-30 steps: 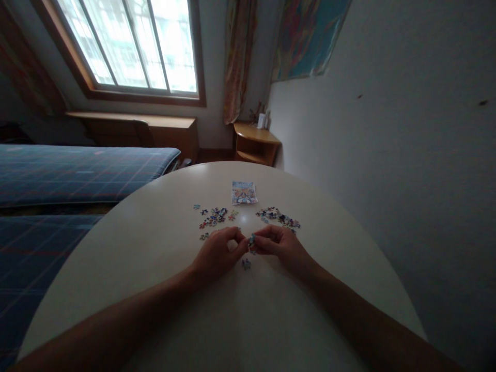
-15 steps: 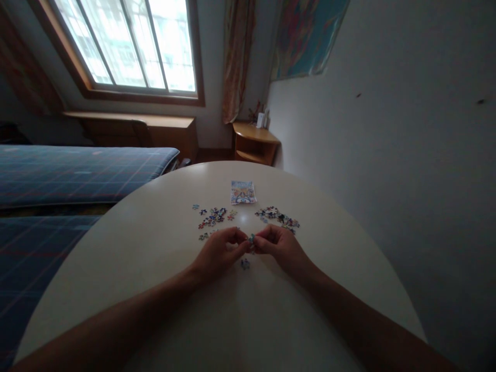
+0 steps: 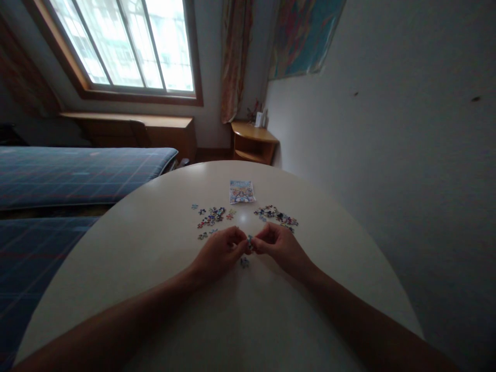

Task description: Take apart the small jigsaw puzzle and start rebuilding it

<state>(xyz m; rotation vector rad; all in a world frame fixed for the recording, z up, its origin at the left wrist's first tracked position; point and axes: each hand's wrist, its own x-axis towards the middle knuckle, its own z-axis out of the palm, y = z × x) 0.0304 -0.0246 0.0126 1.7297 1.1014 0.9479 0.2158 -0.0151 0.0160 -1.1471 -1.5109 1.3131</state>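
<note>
Small jigsaw puzzle pieces point(image 3: 250, 244) are pinched between the fingertips of both hands, just above the middle of the table. My left hand point(image 3: 223, 249) is closed with thumb and forefinger on them, and my right hand point(image 3: 278, 244) grips from the other side. The fingers cover much of what is held, so how the pieces fit cannot be made out. Just below the fingertips a bluish puzzle piece point(image 3: 244, 262) lies on the table. One pile of puzzle pieces point(image 3: 214, 216) is spread beyond my left hand, another pile point(image 3: 276, 213) beyond my right.
A printed picture sheet point(image 3: 242, 191) lies past the piles on the round white table point(image 3: 155, 253). A mattress with plaid cover point(image 3: 77, 173) stands along the left side, and a white wall point(image 3: 387, 134) rises to the right. Behind is a small wooden corner stand point(image 3: 256, 134).
Both hands stay close together at the same spot. The held pieces have tilted slightly between the fingertips, and the whole view has shifted a little.
</note>
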